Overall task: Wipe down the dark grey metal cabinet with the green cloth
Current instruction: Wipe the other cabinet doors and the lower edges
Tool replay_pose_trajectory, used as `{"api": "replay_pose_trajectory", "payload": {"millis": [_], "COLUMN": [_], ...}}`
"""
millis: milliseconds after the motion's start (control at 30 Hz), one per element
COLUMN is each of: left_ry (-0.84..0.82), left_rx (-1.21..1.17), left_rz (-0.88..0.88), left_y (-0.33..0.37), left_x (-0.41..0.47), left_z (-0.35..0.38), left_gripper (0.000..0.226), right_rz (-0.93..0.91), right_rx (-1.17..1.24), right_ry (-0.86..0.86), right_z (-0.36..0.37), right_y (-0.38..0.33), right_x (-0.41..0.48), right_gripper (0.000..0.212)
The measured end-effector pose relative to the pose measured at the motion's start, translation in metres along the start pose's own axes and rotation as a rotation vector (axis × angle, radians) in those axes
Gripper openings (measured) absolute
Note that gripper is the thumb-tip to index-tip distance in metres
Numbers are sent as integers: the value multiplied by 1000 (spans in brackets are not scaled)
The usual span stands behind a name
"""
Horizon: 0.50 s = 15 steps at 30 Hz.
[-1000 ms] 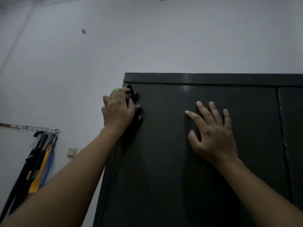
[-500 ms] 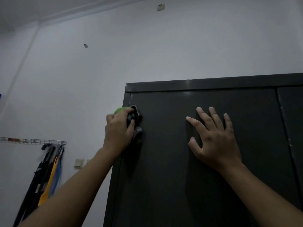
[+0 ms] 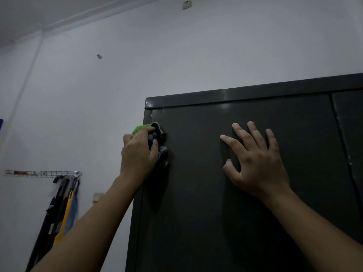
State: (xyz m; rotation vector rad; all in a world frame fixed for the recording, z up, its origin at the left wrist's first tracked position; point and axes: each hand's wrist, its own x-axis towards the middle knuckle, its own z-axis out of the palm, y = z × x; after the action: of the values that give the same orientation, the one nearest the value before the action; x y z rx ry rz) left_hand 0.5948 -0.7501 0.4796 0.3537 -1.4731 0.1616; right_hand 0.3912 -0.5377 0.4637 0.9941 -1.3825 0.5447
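no readable text, labels, brands or numbers anywhere in view

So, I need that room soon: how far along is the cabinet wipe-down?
Done: nothing the picture can confirm. In hand: the left hand grips the green cloth against the cabinet near its upper left edge; the right hand braces flat on the door. Left: probably most of both doors.

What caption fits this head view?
Left hand presses green cloth against dark grey metal cabinet; right hand rests flat alongside.

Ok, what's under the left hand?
A bunched green cloth, gripped by the left hand against the cabinet door's left edge. The metal beneath is covered.
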Motion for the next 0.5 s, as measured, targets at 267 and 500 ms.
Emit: {"api": "replay_pose_trajectory", "payload": {"millis": [267, 500], "left_ry": [136, 222], "left_rx": [-60, -18], "left_rz": [-61, -26], "left_y": [8, 63], "left_x": [34, 79], "left_z": [12, 56], "left_gripper": [30, 42], "right_rz": [-3, -11], "right_rx": [-18, -6], "right_ry": [-20, 35], "right_z": [1, 3], "right_y": [2, 4], "right_x": [2, 0], "right_gripper": [65, 64]}}
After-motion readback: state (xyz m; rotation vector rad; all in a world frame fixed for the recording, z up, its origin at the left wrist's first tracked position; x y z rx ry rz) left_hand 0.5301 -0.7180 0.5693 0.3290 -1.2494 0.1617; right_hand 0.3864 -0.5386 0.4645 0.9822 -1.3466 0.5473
